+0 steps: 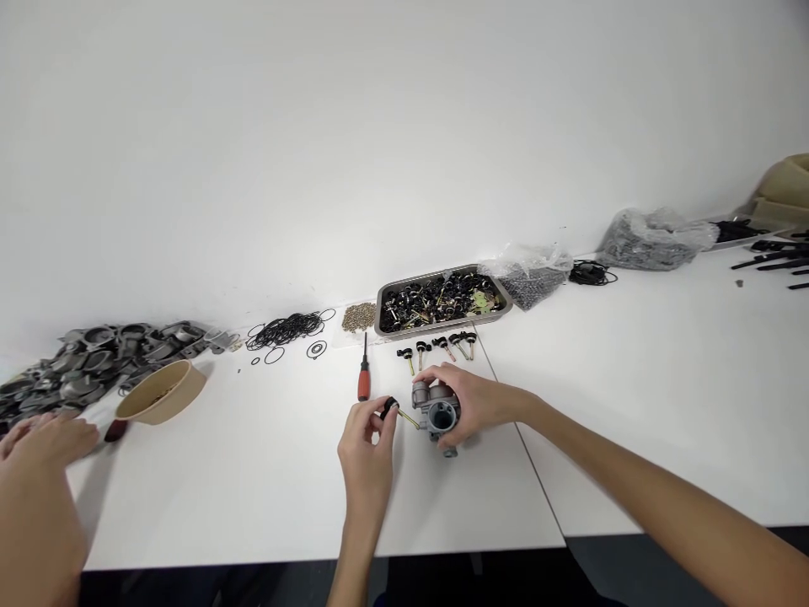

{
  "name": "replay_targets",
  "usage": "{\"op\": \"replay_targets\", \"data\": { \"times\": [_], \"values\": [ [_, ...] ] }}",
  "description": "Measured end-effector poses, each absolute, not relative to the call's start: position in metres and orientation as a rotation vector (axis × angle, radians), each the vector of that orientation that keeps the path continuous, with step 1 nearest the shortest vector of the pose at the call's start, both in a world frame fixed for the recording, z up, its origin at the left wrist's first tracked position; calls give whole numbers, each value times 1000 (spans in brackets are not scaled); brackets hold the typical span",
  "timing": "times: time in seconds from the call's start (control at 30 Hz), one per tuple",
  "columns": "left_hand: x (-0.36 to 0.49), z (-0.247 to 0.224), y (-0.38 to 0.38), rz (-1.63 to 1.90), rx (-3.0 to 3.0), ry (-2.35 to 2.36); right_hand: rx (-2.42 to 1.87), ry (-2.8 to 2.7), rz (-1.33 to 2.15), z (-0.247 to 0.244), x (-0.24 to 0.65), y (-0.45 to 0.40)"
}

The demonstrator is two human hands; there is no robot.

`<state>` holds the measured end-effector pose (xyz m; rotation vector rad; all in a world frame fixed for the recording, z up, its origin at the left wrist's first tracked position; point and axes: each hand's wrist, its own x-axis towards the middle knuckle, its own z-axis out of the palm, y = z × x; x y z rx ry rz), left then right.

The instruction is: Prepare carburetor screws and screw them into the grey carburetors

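Note:
My right hand (464, 400) is closed around a grey metal carburetor (436, 413), its round bore facing me. Between the thumb and fingers of my left hand (370, 443) is the black knob of an adjusting screw (408, 417). Its thin brass-coloured shaft points right, with the tip at the carburetor's left side; whether it has entered a hole I cannot tell. Just behind the carburetor, several similar black-headed screws (436, 347) lie in a row. A screwdriver with a red handle (364, 384) rests beyond my left hand.
A metal tray (442, 327) of black-headed parts stands by the wall, beside small brass pieces (359, 317) and black O-rings (291, 329). Leftward are a tan bowl (183, 400), piled grey castings (88, 362) and another person's hand (50, 443). Plastic bags (657, 240) lie right.

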<state>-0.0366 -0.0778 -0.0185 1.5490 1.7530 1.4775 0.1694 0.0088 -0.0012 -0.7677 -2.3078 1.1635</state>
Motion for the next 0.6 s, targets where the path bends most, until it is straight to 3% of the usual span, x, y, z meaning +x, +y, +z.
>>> {"op": "replay_targets", "data": {
  "times": [0.33,0.6],
  "values": [
    [-20,-19,-89,1403,1192,1857,-768,-2303,1153,0,168,8],
    [-2,-26,-105,1578,1063,1458,-712,-2288,1127,-1,167,6]
  ]
}}
